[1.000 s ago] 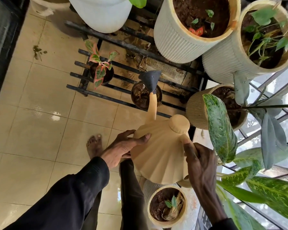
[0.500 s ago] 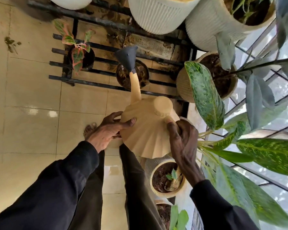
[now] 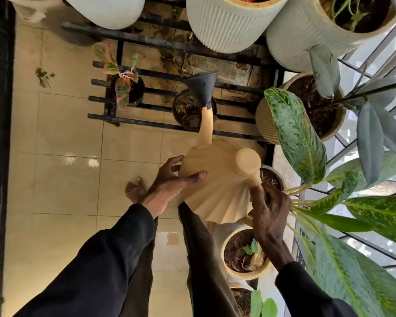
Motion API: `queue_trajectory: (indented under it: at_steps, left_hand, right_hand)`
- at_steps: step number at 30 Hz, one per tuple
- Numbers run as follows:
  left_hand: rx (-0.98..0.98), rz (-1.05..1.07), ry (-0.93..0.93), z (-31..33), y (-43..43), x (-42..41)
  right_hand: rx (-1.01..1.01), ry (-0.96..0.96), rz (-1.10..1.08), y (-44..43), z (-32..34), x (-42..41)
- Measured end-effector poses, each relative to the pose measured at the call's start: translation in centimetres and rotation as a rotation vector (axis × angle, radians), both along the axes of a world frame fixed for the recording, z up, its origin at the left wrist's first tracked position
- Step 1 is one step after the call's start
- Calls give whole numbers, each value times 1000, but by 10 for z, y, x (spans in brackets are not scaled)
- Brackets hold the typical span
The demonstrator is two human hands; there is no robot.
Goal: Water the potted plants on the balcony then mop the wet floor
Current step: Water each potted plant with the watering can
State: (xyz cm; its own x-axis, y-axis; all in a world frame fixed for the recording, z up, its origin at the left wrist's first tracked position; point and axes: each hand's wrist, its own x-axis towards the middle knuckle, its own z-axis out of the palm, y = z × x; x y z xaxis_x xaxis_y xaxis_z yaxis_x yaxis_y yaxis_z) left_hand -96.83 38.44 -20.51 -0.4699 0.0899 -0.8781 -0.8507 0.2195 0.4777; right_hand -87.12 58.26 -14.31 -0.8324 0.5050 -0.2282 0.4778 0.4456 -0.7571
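Note:
I hold a beige ribbed watering can (image 3: 217, 191) tilted forward. My right hand (image 3: 269, 209) grips its handle at the back. My left hand (image 3: 169, 181) supports the can's left side, thumb across the ribs. The can's long spout ends in a dark rose head (image 3: 200, 89), which hangs over a small dark pot of bare soil (image 3: 185, 110) on a black slatted stand (image 3: 133, 121). A small dark pot with a red-green plant (image 3: 126, 86) sits to its left on the same stand.
Large white ribbed pots (image 3: 224, 28) line the top edge. A beige pot with a big speckled leaf (image 3: 295, 131) stands at right by the railing. Another beige pot (image 3: 242, 252) sits under my right wrist. Tiled floor (image 3: 55, 156) shines at left; my bare foot (image 3: 135, 188) is on it.
The view shifted; the can stays tilted in both hands with the rose head over the same small pot. My left thumb lies further across the can's side.

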Motion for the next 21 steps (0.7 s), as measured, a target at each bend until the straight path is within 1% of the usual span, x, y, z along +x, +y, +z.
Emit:
queue_trajectory:
  at_steps: [4, 8, 13, 18, 21]
  left_hand:
    - [-37, -15, 50, 1, -4, -3]
    - [-71, -41, 134, 4, -10, -11]
    - [-58, -95, 156, 6, -23, -18]
    - [-55, -137, 183, 9, -45, -27]
    - [-58, -168, 169, 10, -69, -32]
  right_hand:
    - [-32, 5, -35, -4, -1, -5]
    - [16, 17, -50, -8, -8, -6]
    - [49, 25, -53, -22, -10, -6]
    - [26, 44, -62, -48, 1, -13]
    - [10, 41, -68, -70, 6, -25]
